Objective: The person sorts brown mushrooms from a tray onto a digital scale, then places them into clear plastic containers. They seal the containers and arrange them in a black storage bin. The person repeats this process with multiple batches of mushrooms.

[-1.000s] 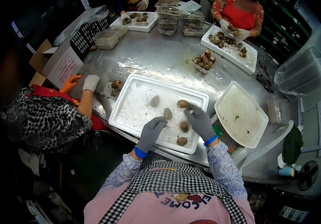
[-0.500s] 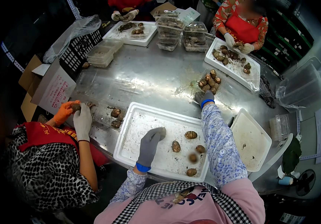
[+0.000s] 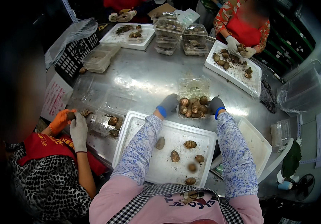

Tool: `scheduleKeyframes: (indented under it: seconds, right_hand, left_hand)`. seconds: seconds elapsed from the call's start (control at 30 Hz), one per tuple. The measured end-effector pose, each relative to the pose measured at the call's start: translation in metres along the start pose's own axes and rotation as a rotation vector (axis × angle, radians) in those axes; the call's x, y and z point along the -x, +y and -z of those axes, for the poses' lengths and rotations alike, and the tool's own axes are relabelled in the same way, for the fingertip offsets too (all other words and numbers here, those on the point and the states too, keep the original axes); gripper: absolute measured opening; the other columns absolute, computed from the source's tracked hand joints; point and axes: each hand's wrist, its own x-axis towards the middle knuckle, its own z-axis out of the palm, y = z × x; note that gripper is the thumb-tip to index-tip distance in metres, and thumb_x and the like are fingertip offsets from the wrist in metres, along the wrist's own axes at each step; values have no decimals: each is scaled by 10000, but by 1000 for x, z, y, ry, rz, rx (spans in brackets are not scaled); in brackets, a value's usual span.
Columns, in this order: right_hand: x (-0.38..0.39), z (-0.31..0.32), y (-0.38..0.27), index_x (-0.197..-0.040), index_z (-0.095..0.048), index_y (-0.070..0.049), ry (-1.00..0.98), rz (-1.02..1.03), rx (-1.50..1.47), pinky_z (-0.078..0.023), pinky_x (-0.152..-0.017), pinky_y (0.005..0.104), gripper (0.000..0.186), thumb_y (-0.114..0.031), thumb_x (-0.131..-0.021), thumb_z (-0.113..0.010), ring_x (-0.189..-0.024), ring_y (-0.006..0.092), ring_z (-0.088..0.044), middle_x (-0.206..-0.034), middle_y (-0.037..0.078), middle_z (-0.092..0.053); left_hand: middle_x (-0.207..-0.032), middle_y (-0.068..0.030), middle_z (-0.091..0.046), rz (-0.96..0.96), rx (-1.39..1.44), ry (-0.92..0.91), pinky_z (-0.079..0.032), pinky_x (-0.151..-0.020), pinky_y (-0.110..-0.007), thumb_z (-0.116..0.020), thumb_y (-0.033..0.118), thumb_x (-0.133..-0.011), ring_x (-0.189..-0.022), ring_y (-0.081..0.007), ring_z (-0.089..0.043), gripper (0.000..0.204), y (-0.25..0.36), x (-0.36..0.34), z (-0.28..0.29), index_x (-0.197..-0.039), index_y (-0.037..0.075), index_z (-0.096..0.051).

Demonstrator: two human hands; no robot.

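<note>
Both hands [image 3: 192,104] now forward, clear box of mushrooms [image 3: 193,107] between them

Clear glossy plastic punnet [image 3: 193,108], seemingly thin

The white tray [image 3: 168,149] is partly covered by both forearms; 1 brown root [image 3: 192,167] on it is blurred; the clear box's [image 3: 193,112] sides hide behind gloved fingers.

Both gloved hands are out past the white tray [image 3: 138,128]: the left hand [image 3: 169,103] and right hand [image 3: 215,104] clasp the two sides of a clear plastic box [image 3: 193,107] heaped with brown tubers on the steel table [image 3: 138,80]. Six loose tubers [image 3: 190,144] lie in the tray nearer the person. At the left, a co-worker's orange glove [image 3: 60,120] and white glove [image 3: 79,127] hold another tuber.
</note>
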Motion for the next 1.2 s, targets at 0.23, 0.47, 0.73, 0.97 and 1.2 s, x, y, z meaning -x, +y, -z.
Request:
scheduleKeyframes:
  seconds: [0.23, 0.47, 0.73, 0.97, 1.2]
  right_hand:
    - [35, 49, -33, -893, -672, 12, -257, 19, -212, -514, -646, 380, 247, -226, -836, -705, -709, 289, -655, -839, 189, -630]
    - [160, 138, -30, -792, -500, -55, -2, 150, -587, -382, -399, 274, 266, -237, -916, -648, -469, 110, -496, -598, 15, -465]
    - [279, 152, 223, -982, -526, -81, 394, -225, -519, -339, -420, 259, 200, -264, -948, -600, -459, 92, -381, -636, -5, -444]
    - [362, 118, 286, -1485, -382, -36, 559, -397, -644, -521, -715, 353, 604, -321, -981, -551, -873, 229, -611, -1154, 170, -596]
    - [467, 137, 114, -1185, -584, 20, 1035, -220, -814, -518, -731, 332, 354, -283, -1003, -554, -849, 255, -634, -963, 166, -656]
  left_hand:
    - [-1063, -171, -661, 251, 605, 74, -552, -749, -307, -657, 63, -817, -866, -213, -640, 561, 74, 37, 6, -1352, -3, -499]
    - [-1080, -161, -624, 23, 650, 322, -541, -723, -293, -601, 71, -819, -866, -185, -619, 698, 183, 74, 25, -1476, -5, -377]
    - [-982, -190, -639, -99, 759, -141, -516, -706, -355, -609, 68, -789, -818, -247, -626, 755, 287, 71, -147, -1495, 34, -342]
    - [-1291, -230, -528, -94, 519, -123, -487, -970, -406, -599, 72, -819, -1185, -353, -564, 672, 327, 106, -175, -1464, 53, -410]
    - [-1170, -166, -623, -19, 534, 344, -492, -932, -357, -575, 119, -908, -1074, -272, -612, 355, 235, 141, -138, -1252, 31, -600]
